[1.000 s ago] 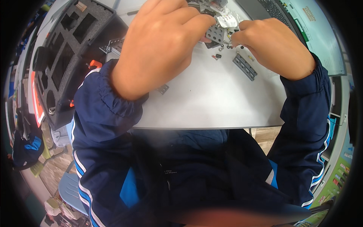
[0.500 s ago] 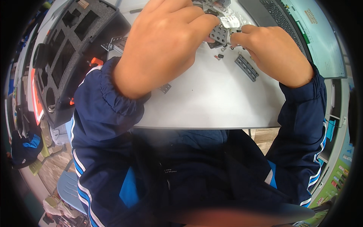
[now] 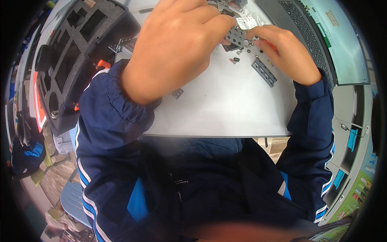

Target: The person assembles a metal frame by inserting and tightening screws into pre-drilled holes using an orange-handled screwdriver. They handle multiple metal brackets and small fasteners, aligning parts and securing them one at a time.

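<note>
My left hand (image 3: 177, 48) is closed on a small dark grey perforated metal plate (image 3: 235, 36), its fingertips pinching the plate's left edge. Right beside that plate is my right hand (image 3: 286, 46), thumb and forefinger curled together near several small screws and nuts (image 3: 250, 43); whatever lies between those fingertips is too small to make out. Below the right hand a dark slotted metal bar (image 3: 264, 71) lies on the white table (image 3: 225, 105). A small black and red piece (image 3: 235, 60) rests left of the bar. Another perforated piece (image 3: 177, 94) shows partly beneath my left wrist.
On the left stands a black case (image 3: 76, 52) with cut-out grey foam. Metal brackets (image 3: 123, 45) and an orange-handled tool (image 3: 103, 64) lie by it. Clear plastic bags (image 3: 248, 20) sit behind the hands. An open laptop (image 3: 298, 24) takes up the far right.
My right hand has turned and its forearm has shifted inward to the left, the fingertips staying near the plate. My left hand keeps its hold and has barely moved.
</note>
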The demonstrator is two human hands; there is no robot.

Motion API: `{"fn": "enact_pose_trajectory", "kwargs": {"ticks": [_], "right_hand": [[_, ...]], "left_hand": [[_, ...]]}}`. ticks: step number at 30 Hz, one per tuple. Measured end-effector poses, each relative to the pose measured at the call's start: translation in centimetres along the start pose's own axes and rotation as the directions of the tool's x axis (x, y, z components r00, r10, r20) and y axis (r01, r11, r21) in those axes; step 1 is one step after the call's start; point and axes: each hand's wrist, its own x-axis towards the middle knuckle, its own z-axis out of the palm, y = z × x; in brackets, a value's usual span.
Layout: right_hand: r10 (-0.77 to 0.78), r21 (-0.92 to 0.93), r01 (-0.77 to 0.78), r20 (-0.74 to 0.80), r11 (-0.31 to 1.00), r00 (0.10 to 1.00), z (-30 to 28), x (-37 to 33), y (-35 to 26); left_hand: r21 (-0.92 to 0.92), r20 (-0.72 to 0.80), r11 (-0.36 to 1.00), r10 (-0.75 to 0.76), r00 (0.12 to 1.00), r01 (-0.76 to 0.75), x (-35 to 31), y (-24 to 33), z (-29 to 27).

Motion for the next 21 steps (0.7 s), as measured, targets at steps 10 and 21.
{"fn": "enact_pose_trajectory", "kwargs": {"ticks": [10,21], "right_hand": [[0.023,0.153,-0.006,-0.107,0.988,0.994,1.4,-1.3,0.4],[0.268,0.872,-0.034,-0.113,0.489,0.957,0.1,-0.3,-2.6]], "left_hand": [[-0.016,0.038,1.000,-0.013,0.999,0.013,-0.2,-0.1,-0.2],[0.078,-0.015,0.982,-0.172,0.985,0.172,0.6,0.2,-1.5]]}}
